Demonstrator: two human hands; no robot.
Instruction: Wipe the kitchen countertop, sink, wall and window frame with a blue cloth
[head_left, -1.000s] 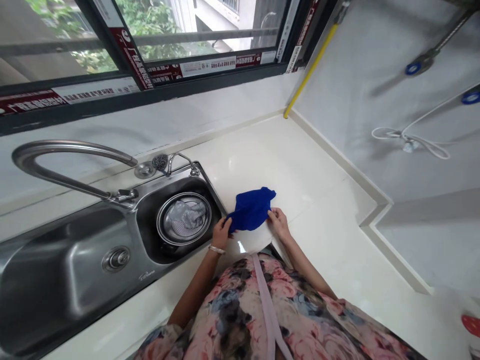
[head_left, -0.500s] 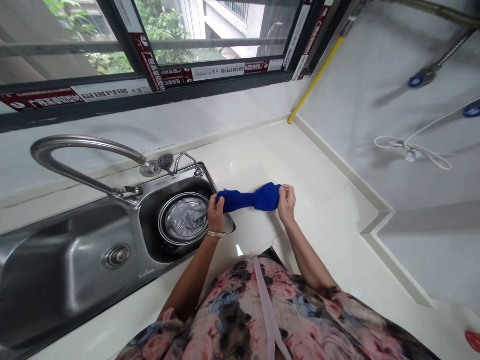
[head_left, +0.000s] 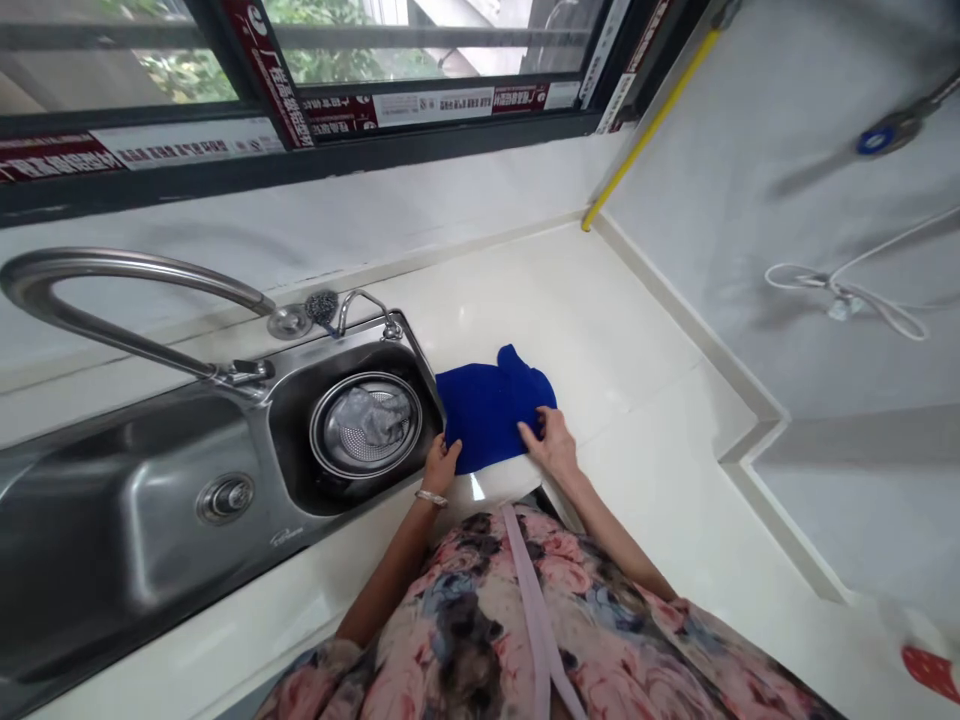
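Observation:
A blue cloth [head_left: 491, 410] lies spread on the pale countertop, just right of the sink. Its upper edge has a raised or folded bump, and its right end is rounded. At its lower left corner, my left hand [head_left: 440, 465], with a bracelet at the wrist, has thumb and fingers closed on the fabric. My right hand [head_left: 553, 442] rests at the cloth's lower right edge. Its thumb and forefinger are apart, their tips touching the cloth.
Left of the cloth is a steel double sink [head_left: 259, 430]. Its smaller basin holds a round perforated strainer [head_left: 352, 445] with a crumpled translucent bag [head_left: 375, 410] in it. A large faucet [head_left: 135, 262], a small tap [head_left: 364, 298] and a scrubber [head_left: 322, 305] stand behind. A yellow pipe [head_left: 652, 130] runs up the corner.
The cloth was bunched and stretched between both hands; now it lies spread on the counter. Both hands have come lower and nearer my body. The right hand's grip has loosened.

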